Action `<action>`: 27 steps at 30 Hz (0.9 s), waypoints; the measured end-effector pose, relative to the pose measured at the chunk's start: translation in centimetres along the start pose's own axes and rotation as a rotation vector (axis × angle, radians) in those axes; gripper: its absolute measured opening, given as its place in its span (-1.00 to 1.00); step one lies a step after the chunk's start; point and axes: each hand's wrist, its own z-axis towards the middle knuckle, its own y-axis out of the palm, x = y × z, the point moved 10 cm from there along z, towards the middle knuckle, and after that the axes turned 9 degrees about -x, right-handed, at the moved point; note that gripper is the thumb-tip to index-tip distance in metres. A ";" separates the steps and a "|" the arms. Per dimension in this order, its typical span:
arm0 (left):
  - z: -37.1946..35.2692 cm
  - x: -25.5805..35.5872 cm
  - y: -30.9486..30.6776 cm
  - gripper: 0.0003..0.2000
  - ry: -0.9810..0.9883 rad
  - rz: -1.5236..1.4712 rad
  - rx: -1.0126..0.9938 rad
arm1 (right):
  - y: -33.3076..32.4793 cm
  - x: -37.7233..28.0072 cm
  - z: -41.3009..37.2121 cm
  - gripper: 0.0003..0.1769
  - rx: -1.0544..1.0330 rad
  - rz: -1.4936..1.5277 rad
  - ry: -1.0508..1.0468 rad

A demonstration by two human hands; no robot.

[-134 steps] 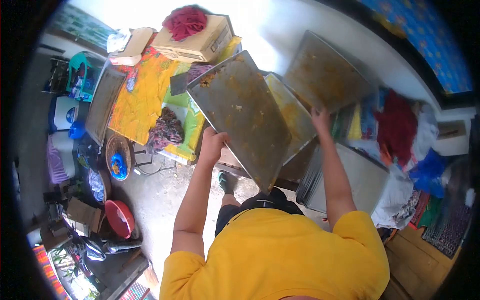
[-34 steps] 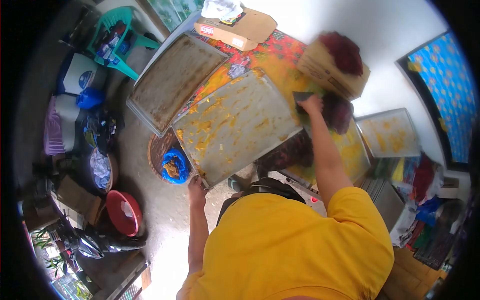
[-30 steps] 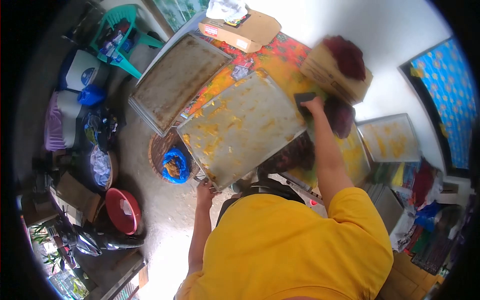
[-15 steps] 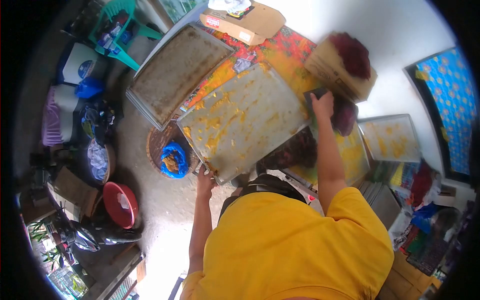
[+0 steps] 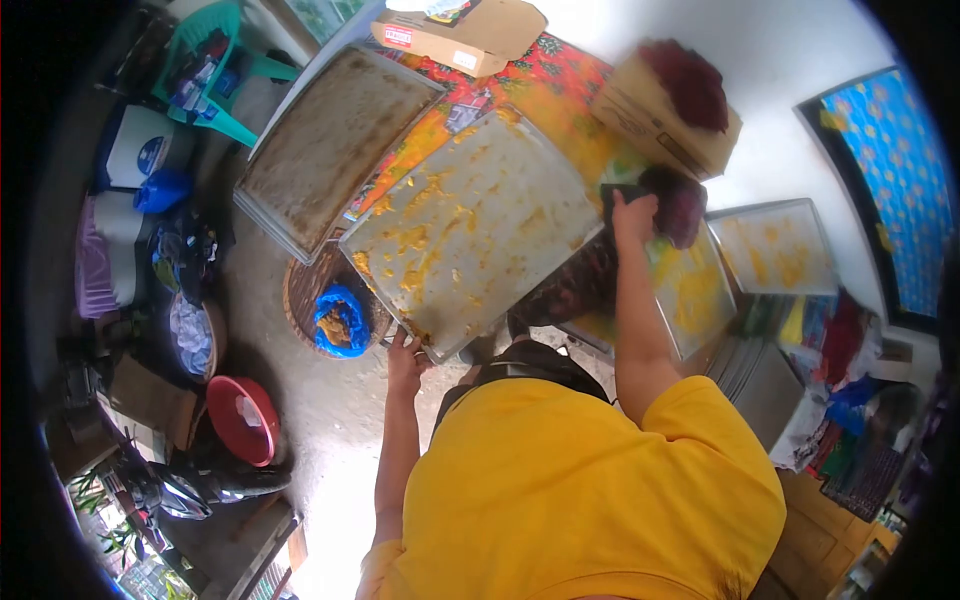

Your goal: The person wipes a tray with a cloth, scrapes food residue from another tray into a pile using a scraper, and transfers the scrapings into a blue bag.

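Note:
My left hand (image 5: 407,364) grips the near left corner of a large metal tray (image 5: 480,225) smeared with orange-yellow residue. In my right hand (image 5: 634,215) is a dark flat piece (image 5: 612,203), held near the tray's right corner. A dark red cloth (image 5: 678,207) lies just right of my right hand. Beneath and right of the tray are dark reddish material (image 5: 570,285) and another yellow-smeared surface (image 5: 690,290).
Stacked brown-stained trays (image 5: 335,145) stand at the left, above a woven basket (image 5: 300,300) with a blue bag (image 5: 343,322). A cardboard box (image 5: 665,125) sits behind my right hand. A smeared tray (image 5: 775,250) leans at right. A red basin (image 5: 243,420) is on the floor.
My right hand has moved slightly nearer and left with the dark piece, closer to the tray's edge. My left hand keeps its grip on the corner. The whole view has shifted slightly.

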 end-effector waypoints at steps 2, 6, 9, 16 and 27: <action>0.7 -0.4 -0.4 -0.45 0.012 0.009 -0.027 | 0.3 -0.1 0.1 -0.22 0.009 0.003 -0.012; 0.5 0.3 0.1 -0.46 0.014 0.015 -0.018 | 1.1 -1.1 0.7 -0.22 -0.068 0.015 -0.025; 0.8 0.4 -0.4 -0.46 0.001 0.022 -0.010 | 1.7 -1.6 1.2 -0.20 -0.063 0.041 -0.050; 1.3 -0.4 -0.7 -0.45 -0.004 0.025 -0.001 | 2.0 0.7 2.0 -0.16 -0.089 0.079 -0.008; 0.9 0.1 0.1 -0.43 0.019 0.066 0.012 | 3.7 -1.4 0.5 -0.14 -0.093 0.163 -0.030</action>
